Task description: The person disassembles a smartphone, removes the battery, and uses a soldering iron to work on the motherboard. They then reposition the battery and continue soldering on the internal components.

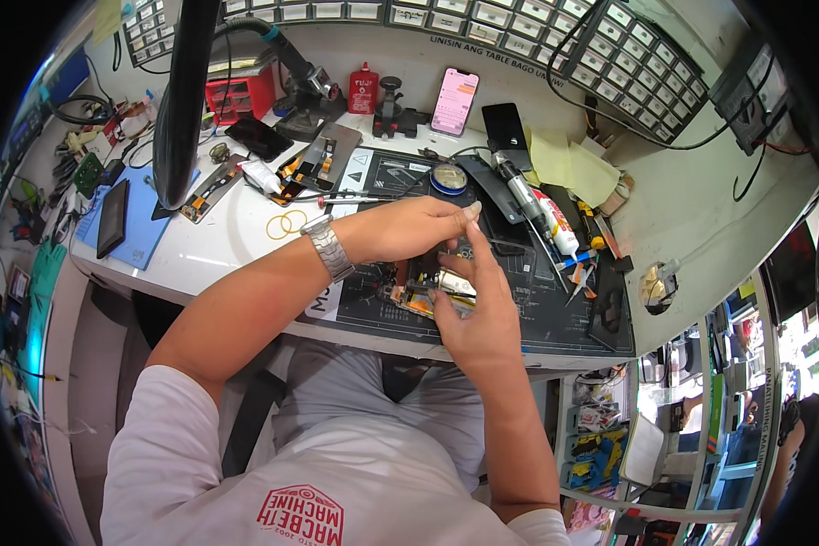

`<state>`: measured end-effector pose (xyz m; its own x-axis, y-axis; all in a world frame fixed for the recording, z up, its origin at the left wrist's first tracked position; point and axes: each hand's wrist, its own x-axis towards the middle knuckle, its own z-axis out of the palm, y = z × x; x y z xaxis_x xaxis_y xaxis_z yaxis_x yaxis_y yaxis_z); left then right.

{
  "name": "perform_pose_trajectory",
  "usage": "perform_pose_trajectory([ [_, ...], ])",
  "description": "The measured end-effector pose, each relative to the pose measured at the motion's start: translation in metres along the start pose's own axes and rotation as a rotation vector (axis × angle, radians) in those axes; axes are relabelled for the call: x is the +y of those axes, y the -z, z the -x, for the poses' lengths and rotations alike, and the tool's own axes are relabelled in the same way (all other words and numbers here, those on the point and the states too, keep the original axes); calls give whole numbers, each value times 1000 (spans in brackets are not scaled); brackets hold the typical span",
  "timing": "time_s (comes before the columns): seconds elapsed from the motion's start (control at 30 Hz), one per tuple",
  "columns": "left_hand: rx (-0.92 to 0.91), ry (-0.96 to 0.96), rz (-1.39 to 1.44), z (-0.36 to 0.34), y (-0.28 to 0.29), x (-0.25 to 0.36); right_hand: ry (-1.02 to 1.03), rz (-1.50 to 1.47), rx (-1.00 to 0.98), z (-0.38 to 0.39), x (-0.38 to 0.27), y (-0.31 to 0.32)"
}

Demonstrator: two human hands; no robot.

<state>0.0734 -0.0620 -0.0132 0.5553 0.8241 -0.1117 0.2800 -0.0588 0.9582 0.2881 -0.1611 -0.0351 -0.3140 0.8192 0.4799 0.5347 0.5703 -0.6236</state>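
Observation:
On the black work mat (555,318) lies an opened phone (419,296), its inner parts and orange flex strips bare. Over it, my left hand (405,229), with a metal watch (328,247) at the wrist, is closed in a pinch; whatever sits in the pinch is too small to make out. My right hand (480,314) curls at the phone's right side, thumb and lower fingers around its edge. Its index finger stretches up to meet the left fingertips. Both hands hide much of the phone.
Behind stand a round tin (449,178), a lit pink-screened phone (454,102) and a red bottle (363,89). Right lie a white-and-red tube (558,223) and tweezers (546,250). Left are yellow rings (287,224) and a blue mat (146,218). A black lamp arm (177,118) hangs upper left.

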Motion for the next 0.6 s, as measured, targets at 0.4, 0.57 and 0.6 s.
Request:
perform_pose_trajectory([
  [0.4,-127,39,-215,23,9,-2,138,86,-90,23,11,22],
  [0.57,-116,6,-358,25,7,4,173,173,-132,22,9,21],
  [0.6,-117,27,-347,26,7,5,189,192,-136,22,11,20],
])
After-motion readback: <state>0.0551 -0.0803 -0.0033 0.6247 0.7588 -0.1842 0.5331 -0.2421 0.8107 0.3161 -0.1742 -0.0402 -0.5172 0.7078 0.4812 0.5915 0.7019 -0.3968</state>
